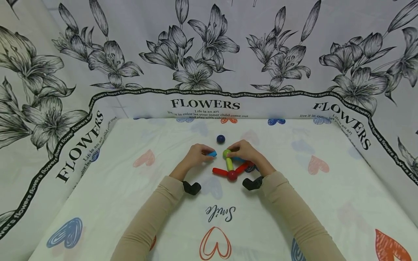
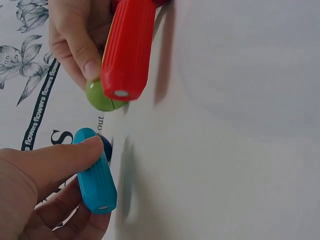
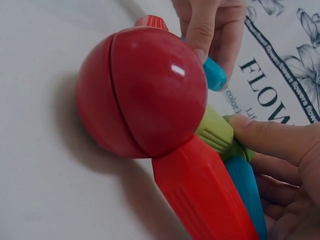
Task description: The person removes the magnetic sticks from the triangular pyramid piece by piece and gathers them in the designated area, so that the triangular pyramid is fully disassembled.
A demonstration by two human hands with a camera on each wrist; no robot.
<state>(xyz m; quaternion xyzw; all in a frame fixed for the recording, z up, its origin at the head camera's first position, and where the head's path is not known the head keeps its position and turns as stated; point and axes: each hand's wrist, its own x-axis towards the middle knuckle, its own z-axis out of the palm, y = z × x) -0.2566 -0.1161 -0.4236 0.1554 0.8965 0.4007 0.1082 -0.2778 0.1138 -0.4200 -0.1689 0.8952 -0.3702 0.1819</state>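
Note:
My left hand pinches a short light-blue rod between thumb and fingers; the same light-blue rod shows close up in the left wrist view. Just to its right, my right hand grips the green ball that tops a small figure lying on the table. A green rod runs from that ball to a red ball, which also carries two red rods. Another blue rod lies under my right palm beside the red rod. The two hands are a few centimetres apart.
A dark blue ball sits loose just beyond the hands. The table wears a white cloth printed with hearts. Flower-printed fabric walls close it in at the back and both sides.

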